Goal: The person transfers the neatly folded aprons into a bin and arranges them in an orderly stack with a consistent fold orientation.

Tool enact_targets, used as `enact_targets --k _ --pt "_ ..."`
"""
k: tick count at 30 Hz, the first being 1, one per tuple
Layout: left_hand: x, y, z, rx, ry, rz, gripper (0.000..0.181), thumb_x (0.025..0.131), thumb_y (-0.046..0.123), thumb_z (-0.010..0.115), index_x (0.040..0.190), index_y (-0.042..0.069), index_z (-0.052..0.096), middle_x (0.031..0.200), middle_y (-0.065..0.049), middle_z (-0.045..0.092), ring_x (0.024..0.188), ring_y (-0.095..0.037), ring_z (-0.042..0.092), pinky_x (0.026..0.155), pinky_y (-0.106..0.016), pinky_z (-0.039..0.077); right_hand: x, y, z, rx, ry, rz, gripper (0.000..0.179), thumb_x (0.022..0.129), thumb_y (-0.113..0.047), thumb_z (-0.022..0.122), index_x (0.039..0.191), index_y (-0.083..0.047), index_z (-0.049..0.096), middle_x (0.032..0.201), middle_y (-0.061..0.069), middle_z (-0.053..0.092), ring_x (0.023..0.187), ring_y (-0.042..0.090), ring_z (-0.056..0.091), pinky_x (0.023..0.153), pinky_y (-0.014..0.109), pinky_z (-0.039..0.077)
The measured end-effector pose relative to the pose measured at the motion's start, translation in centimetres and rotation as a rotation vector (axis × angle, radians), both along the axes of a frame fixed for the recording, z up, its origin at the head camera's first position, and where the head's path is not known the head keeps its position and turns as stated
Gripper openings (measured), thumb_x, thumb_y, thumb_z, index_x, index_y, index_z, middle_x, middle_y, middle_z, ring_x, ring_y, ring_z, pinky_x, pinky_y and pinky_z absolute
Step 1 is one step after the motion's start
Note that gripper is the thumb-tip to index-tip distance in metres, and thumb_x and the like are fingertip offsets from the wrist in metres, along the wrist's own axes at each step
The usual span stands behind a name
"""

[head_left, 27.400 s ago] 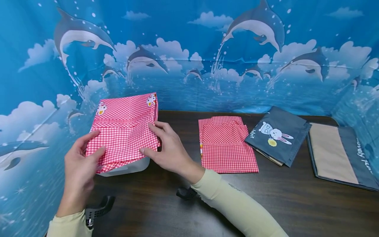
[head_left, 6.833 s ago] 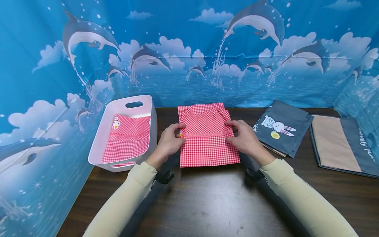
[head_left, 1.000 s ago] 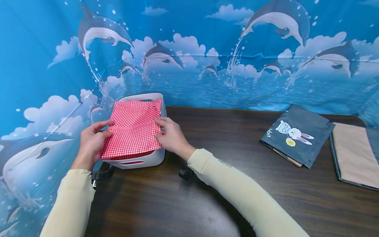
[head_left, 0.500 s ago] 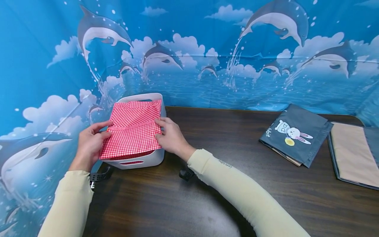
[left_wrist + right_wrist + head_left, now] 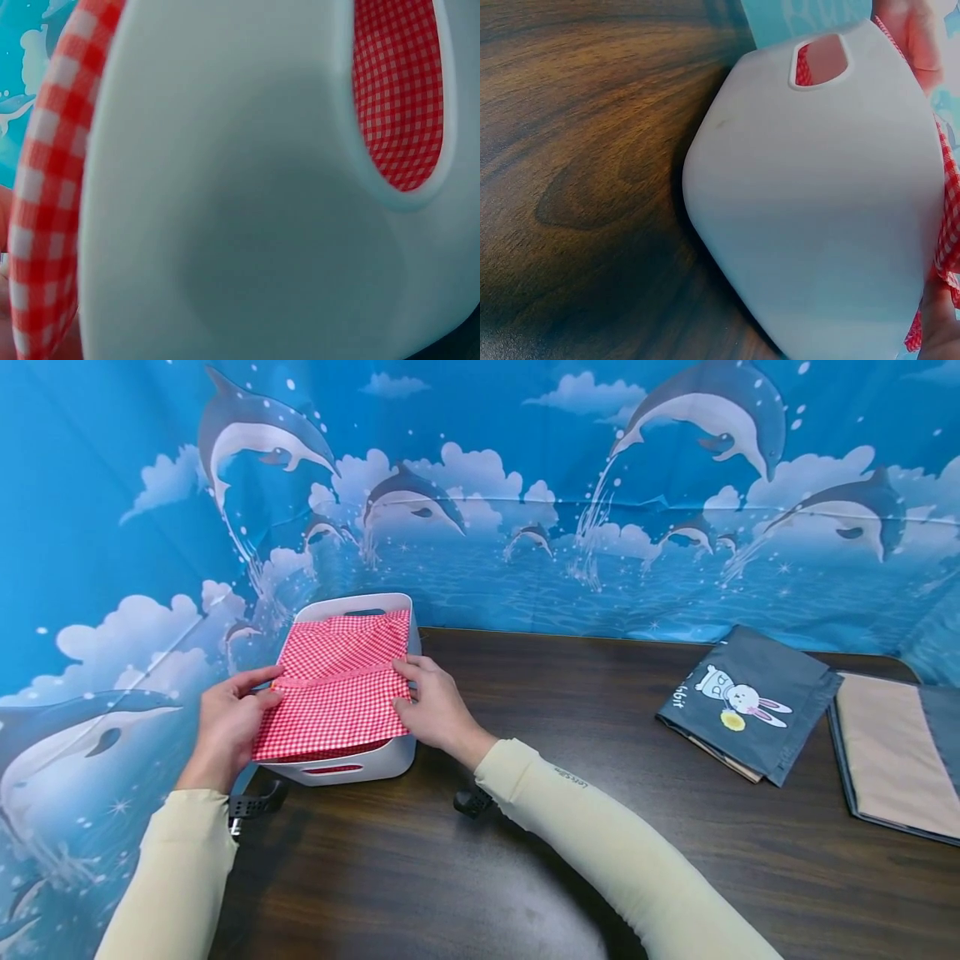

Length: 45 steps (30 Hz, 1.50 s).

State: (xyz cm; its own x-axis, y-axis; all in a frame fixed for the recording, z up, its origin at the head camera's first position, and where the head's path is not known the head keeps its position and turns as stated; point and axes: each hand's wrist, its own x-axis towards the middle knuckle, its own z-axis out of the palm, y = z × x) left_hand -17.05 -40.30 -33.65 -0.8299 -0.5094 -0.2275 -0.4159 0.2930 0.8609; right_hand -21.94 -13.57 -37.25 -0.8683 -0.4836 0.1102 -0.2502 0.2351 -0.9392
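Left hand [image 5: 228, 722] and right hand [image 5: 438, 706] pinch opposite sides of red-checked cloth [image 5: 337, 693]. Cloth spread over mouth of white bin [image 5: 397, 760] (far rim [image 5: 318, 610] uncovered). Bin on wooden table [image 5: 525, 860], well apart from dark folded cloth [image 5: 791, 727] with rabbit print [image 5: 746, 697].

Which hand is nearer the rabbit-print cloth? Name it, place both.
Right. The right hand, holding the right edge of the red gingham cloth, is left of the rabbit-print cloth; the left hand, at the opposite edge, is farther left.
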Motion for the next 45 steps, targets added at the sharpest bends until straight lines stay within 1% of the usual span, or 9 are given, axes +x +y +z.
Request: enact_targets --k 7,13,15,18,20,23,32,39,45 --pt "-0.06 -0.16 -0.09 -0.015 -0.010 -0.002 0.051 0.109 0.015 0.059 0.160 0.016 0.053 0.139 -0.002 0.058 0.083 0.002 0.066 0.070 -0.020 0.061 0.00 -0.12 -0.12 0.003 0.006 -0.001 0.058 0.104 -0.003 0.065 0.160 -0.003 0.050 0.167 0.012 0.044 0.137 0.026 0.065 0.108 0.032 0.057" --pt "-0.07 -0.20 -0.18 -0.010 -0.003 -0.010 0.052 0.109 0.014 0.060 0.160 0.016 0.053 0.123 0.008 0.058 0.083 0.002 0.066 0.069 -0.020 0.061 0.02 -0.03 -0.13 0.005 0.016 0.002 0.058 0.104 -0.003 0.065 0.159 -0.002 0.050 0.167 0.013 0.044 0.137 0.026 0.065 0.108 0.032 0.057" --pt "-0.09 -0.21 -0.20 -0.009 -0.002 -0.013 0.052 0.109 0.014 0.060 0.160 0.016 0.053 0.121 0.010 0.058 0.083 0.002 0.066 0.070 -0.020 0.061 0.01 0.01 -0.12 0.008 0.020 0.002 0.058 0.104 -0.003 0.065 0.159 -0.002 0.050 0.167 0.013 0.044 0.137 0.027 0.065 0.108 0.032 0.057" --pt "-0.07 -0.22 -0.15 -0.008 -0.011 -0.013 0.052 0.110 0.016 0.059 0.161 0.017 0.052 0.134 0.000 0.059 0.085 0.002 0.066 0.071 -0.020 0.062 0.00 0.06 -0.11 0.013 0.025 0.003 0.058 0.104 -0.004 0.065 0.160 -0.002 0.049 0.167 0.014 0.044 0.138 0.028 0.064 0.108 0.033 0.057" --pt "-0.08 -0.20 -0.10 -0.007 -0.019 -0.009 0.052 0.110 0.017 0.059 0.161 0.018 0.051 0.146 -0.007 0.056 0.086 0.001 0.066 0.071 -0.020 0.062 -0.04 0.09 -0.09 0.015 0.027 0.006 0.058 0.104 -0.004 0.065 0.160 -0.002 0.049 0.166 0.014 0.044 0.139 0.028 0.063 0.109 0.034 0.056" --pt "-0.14 -0.15 -0.05 0.003 -0.027 0.004 0.052 0.110 0.018 0.059 0.162 0.020 0.051 0.157 -0.012 0.050 0.087 0.001 0.066 0.071 -0.020 0.062 -0.09 0.11 -0.06 0.018 0.029 0.008 0.058 0.104 -0.005 0.065 0.160 -0.001 0.049 0.166 0.014 0.044 0.139 0.028 0.063 0.109 0.034 0.056" --pt "-0.04 -0.12 0.01 0.008 -0.030 0.026 0.051 0.110 0.018 0.059 0.160 0.022 0.054 0.162 -0.015 0.048 0.085 0.002 0.067 0.070 -0.020 0.062 -0.11 -0.06 -0.15 0.031 0.043 0.005 0.058 0.104 -0.006 0.065 0.160 -0.003 0.050 0.166 0.013 0.045 0.139 0.027 0.063 0.108 0.032 0.057" --pt "-0.19 -0.14 0.22 0.011 -0.044 0.038 0.051 0.110 0.019 0.058 0.161 0.024 0.052 0.170 -0.015 0.041 0.090 0.001 0.065 0.073 -0.019 0.061 -0.22 -0.42 0.30 0.056 0.058 -0.015 0.057 0.103 -0.006 0.066 0.158 -0.002 0.051 0.165 0.015 0.046 0.140 0.028 0.062 0.105 0.032 0.059" --pt "-0.43 -0.11 0.32 0.012 -0.030 0.034 0.050 0.110 0.019 0.058 0.160 0.022 0.054 0.164 -0.014 0.045 0.089 -0.002 0.066 0.071 -0.020 0.062 -0.46 -0.69 0.74 0.086 0.092 -0.052 0.057 0.101 -0.006 0.068 0.156 0.000 0.054 0.162 0.016 0.050 0.144 0.029 0.057 0.104 0.034 0.060"
